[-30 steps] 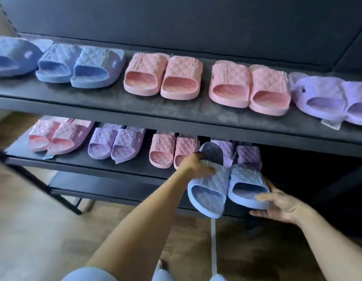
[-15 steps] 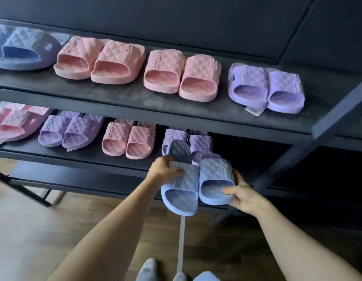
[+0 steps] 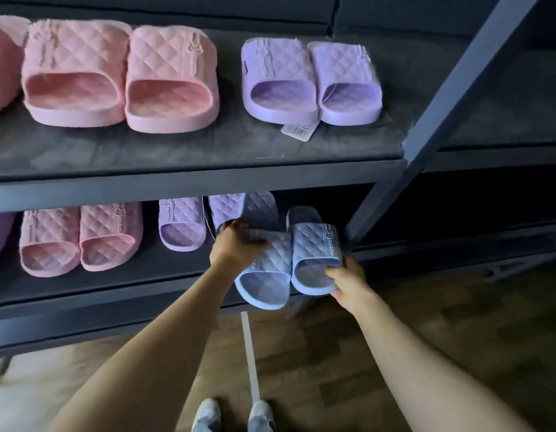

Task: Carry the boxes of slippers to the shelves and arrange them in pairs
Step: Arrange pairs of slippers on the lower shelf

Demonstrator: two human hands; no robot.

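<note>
I hold a pair of blue quilted slippers side by side at the right end of the lower shelf (image 3: pixel 114 294). My left hand (image 3: pixel 236 247) grips the strap of the left blue slipper (image 3: pixel 264 275). My right hand (image 3: pixel 348 279) grips the heel end of the right blue slipper (image 3: pixel 314 247). Their toes reach in over the shelf, while their heels hang past its front edge. A purple pair (image 3: pixel 183 226) stands just left of them, partly hidden behind my left hand.
The upper shelf (image 3: pixel 208 154) carries a pink pair (image 3: pixel 120 76) and a purple pair (image 3: pixel 311 82) with a paper tag (image 3: pixel 298 132). A pink pair (image 3: pixel 80 238) sits further left on the lower shelf. A slanted shelf post (image 3: pixel 441 113) rises right of the blue slippers. Wooden floor below.
My view has shifted right and closer to the shelves. Both hands have carried the blue pair to the right and further in over the lower shelf, beside the purple pair.
</note>
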